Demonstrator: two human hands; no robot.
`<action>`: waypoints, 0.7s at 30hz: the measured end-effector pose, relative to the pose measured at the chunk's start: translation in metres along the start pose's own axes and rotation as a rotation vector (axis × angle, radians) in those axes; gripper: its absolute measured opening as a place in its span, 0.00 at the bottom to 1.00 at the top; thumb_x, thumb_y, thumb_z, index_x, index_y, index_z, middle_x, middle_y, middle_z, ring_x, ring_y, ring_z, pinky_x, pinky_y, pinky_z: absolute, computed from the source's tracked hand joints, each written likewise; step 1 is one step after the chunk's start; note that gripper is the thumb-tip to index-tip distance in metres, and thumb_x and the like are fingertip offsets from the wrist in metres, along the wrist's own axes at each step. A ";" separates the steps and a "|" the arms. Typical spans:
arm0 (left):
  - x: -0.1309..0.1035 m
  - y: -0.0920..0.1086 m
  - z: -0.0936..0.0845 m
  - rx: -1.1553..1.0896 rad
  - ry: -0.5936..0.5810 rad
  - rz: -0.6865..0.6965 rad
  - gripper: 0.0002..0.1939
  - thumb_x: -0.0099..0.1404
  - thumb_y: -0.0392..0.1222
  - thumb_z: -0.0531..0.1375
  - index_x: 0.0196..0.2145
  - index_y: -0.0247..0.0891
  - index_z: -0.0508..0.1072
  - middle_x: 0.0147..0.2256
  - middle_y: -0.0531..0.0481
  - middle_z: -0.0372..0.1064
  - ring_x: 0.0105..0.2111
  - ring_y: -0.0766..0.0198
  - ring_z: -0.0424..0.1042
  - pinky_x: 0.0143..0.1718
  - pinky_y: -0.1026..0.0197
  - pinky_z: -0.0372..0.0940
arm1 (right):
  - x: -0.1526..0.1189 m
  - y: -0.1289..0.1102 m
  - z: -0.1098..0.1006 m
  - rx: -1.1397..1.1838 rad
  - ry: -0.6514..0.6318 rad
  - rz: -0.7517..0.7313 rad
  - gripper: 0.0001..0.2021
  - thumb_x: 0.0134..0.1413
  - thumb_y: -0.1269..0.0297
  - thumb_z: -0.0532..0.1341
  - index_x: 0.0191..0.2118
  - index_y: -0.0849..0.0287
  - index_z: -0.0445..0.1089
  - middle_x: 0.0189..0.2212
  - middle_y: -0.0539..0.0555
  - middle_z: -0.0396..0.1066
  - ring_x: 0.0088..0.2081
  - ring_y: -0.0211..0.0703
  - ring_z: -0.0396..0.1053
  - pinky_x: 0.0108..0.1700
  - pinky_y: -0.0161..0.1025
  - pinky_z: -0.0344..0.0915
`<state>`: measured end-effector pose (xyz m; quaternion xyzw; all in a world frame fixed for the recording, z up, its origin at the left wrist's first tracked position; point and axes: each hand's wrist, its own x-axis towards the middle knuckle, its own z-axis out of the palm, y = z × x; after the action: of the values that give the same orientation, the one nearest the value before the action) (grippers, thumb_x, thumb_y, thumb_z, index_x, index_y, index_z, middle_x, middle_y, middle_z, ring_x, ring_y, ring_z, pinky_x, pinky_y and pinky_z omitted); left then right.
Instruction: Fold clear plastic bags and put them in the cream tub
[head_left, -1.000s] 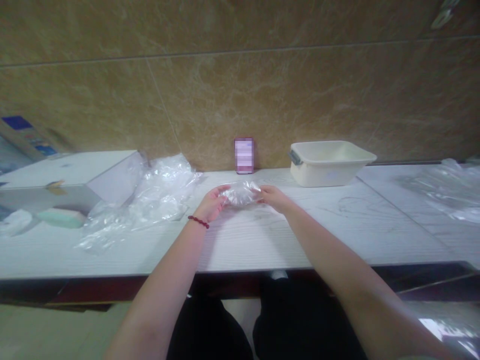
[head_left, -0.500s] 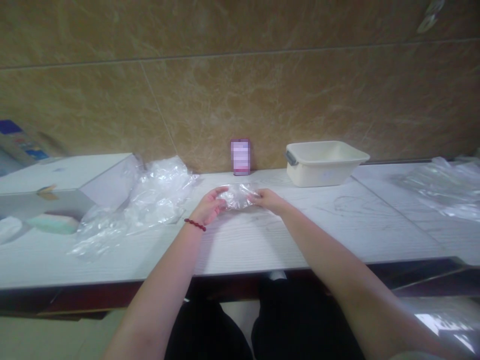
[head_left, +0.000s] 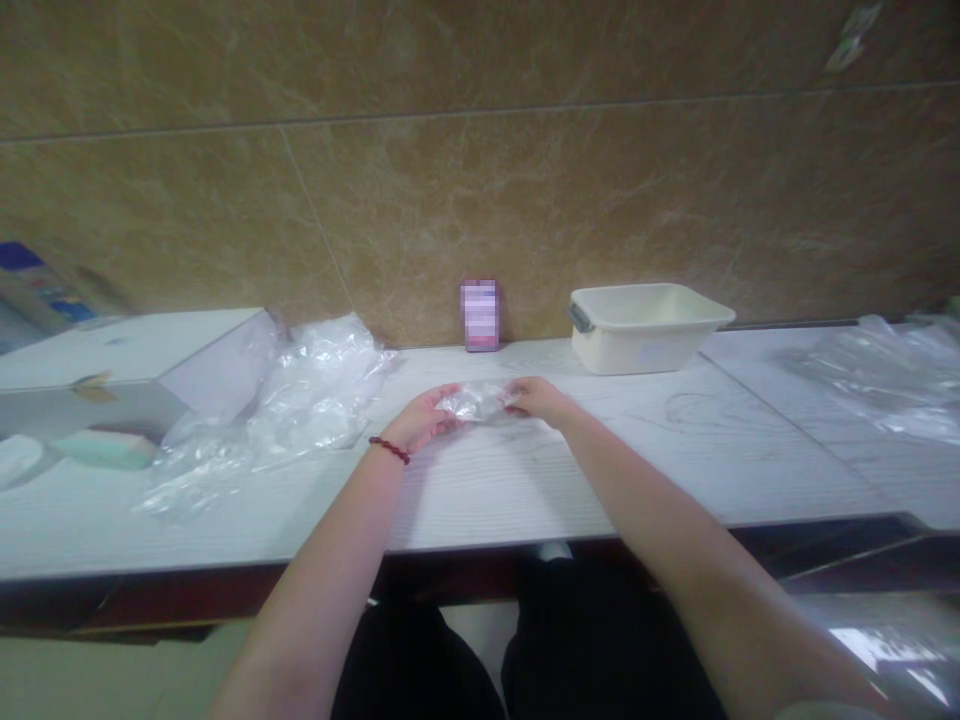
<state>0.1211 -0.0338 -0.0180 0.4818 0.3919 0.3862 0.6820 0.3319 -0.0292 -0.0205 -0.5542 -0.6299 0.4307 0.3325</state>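
Between my hands, just above or on the white wood-grain tabletop (head_left: 495, 490), is a small clear plastic bag (head_left: 478, 400), crinkled and shiny. My left hand (head_left: 427, 418), with a dark red bead bracelet at its wrist, pinches the bag's left end. At the right end, the fingers of my right hand (head_left: 538, 400) grip the plastic. Whether anything lies inside the bag I cannot make out. Behind it a phone (head_left: 480, 316) with a blurred-out screen leans upright against the tiled wall.
A cream plastic bin (head_left: 637, 345) with a grey handle stands at the back right. Clear plastic bags lie in piles on the left (head_left: 315, 390) and far right (head_left: 892, 375). To the left are a white box (head_left: 150, 350) and a pale green-and-pink item (head_left: 106, 449).
Both hands still hold the bag. It has come slightly nearer to me and looks flatter, and my left fingers have shifted a little along its edge.
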 end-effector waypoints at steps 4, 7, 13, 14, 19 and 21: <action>-0.001 -0.002 -0.001 0.025 -0.030 -0.110 0.27 0.48 0.21 0.56 0.47 0.32 0.60 0.35 0.46 0.67 0.30 0.68 0.69 0.35 0.63 0.66 | -0.003 0.000 -0.010 -0.162 -0.157 0.101 0.09 0.42 0.62 0.57 0.24 0.64 0.66 0.16 0.48 0.64 0.13 0.26 0.51 0.15 0.27 0.46; -0.001 -0.003 -0.001 0.021 -0.032 -0.129 0.28 0.48 0.20 0.55 0.47 0.32 0.60 0.34 0.46 0.67 0.30 0.67 0.69 0.37 0.61 0.65 | -0.005 -0.002 -0.018 -0.351 -0.040 0.163 0.10 0.46 0.64 0.53 0.29 0.64 0.67 0.19 0.51 0.67 0.16 0.29 0.58 0.20 0.28 0.53; 0.000 -0.004 0.000 -0.002 -0.033 -0.114 0.26 0.48 0.19 0.52 0.46 0.32 0.62 0.34 0.46 0.68 0.30 0.67 0.69 0.34 0.62 0.66 | -0.009 -0.012 -0.013 -0.653 0.387 -0.216 0.13 0.50 0.71 0.48 0.40 0.61 0.66 0.38 0.54 0.68 0.41 0.38 0.64 0.42 0.32 0.57; 0.001 -0.005 0.001 -0.003 -0.020 -0.116 0.26 0.48 0.18 0.52 0.46 0.31 0.62 0.34 0.46 0.68 0.28 0.67 0.69 0.32 0.63 0.66 | -0.011 -0.014 -0.007 -0.662 0.335 -0.263 0.14 0.51 0.70 0.47 0.41 0.61 0.65 0.39 0.54 0.68 0.42 0.37 0.63 0.44 0.32 0.56; 0.006 -0.008 -0.002 -0.036 0.025 -0.111 0.25 0.50 0.19 0.49 0.46 0.28 0.61 0.31 0.45 0.68 0.25 0.69 0.69 0.29 0.65 0.65 | -0.016 -0.016 0.038 -0.767 0.055 -0.411 0.18 0.54 0.66 0.44 0.49 0.62 0.59 0.48 0.55 0.61 0.49 0.39 0.58 0.50 0.36 0.52; 0.008 -0.009 -0.003 -0.052 0.021 -0.119 0.25 0.50 0.19 0.49 0.46 0.28 0.61 0.32 0.44 0.69 0.26 0.68 0.69 0.29 0.65 0.65 | -0.014 -0.013 0.052 -0.819 0.029 -0.434 0.19 0.54 0.67 0.43 0.52 0.64 0.56 0.52 0.56 0.56 0.53 0.42 0.51 0.53 0.40 0.48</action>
<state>0.1226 -0.0275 -0.0290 0.4356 0.4168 0.3601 0.7119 0.2825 -0.0524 -0.0284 -0.5011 -0.8449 0.0587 0.1776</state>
